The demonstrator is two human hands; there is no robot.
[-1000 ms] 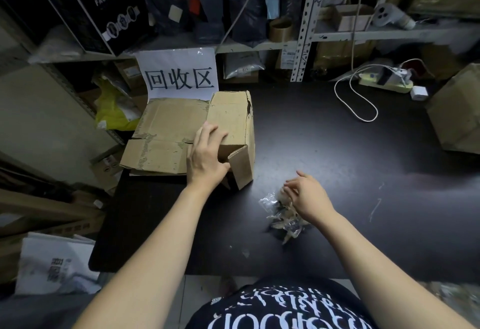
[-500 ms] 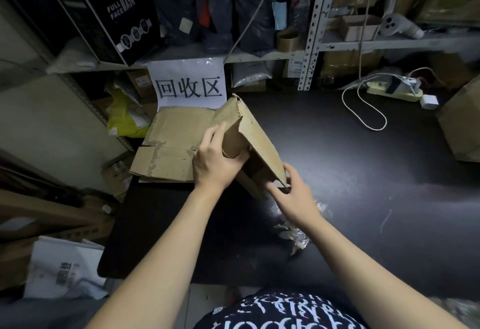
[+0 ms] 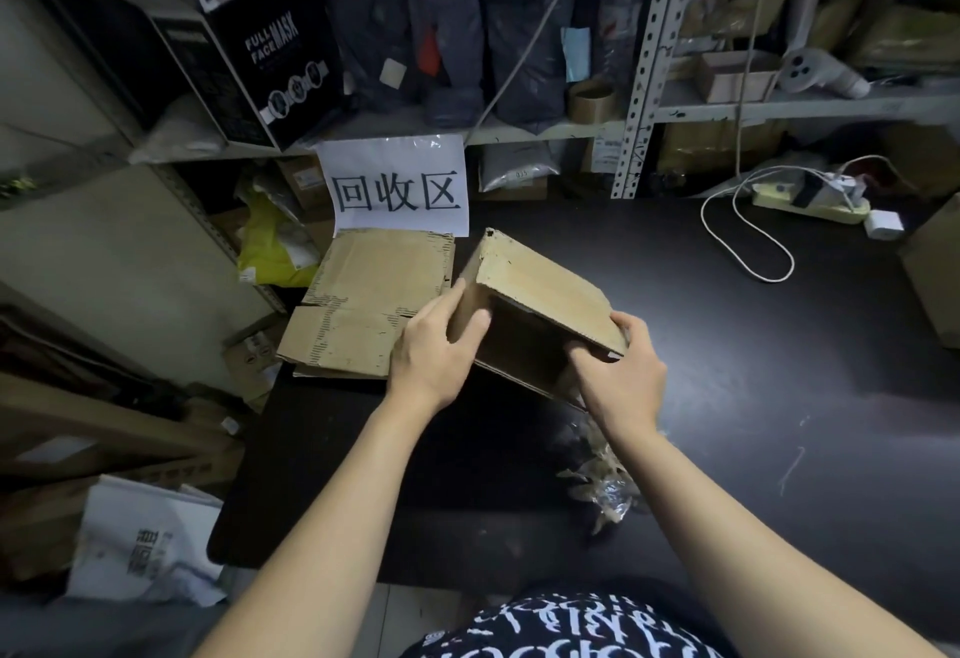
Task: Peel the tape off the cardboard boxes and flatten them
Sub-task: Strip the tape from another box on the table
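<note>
A small brown cardboard box (image 3: 540,288) is lifted and tilted over the black table (image 3: 727,345), its open end facing me. My left hand (image 3: 431,345) grips its left wall, thumb on the inside. My right hand (image 3: 618,376) grips the lower right corner, fingers curled round the edge. To the left lies a stack of flattened cardboard (image 3: 369,304). A crumpled wad of peeled clear tape (image 3: 602,480) lies on the table under my right forearm.
A white sign with black characters (image 3: 397,189) hangs behind the flat stack. Metal shelves (image 3: 644,64) with bags, a tape roll (image 3: 592,101) and boxes line the back. A power strip with white cable (image 3: 810,200) lies at the back right; another cardboard box (image 3: 935,272) stands at the right edge.
The box has been lifted off the flat stack and swung right, opening toward me. My right hand left the tape wad and took the box's lower right corner.
</note>
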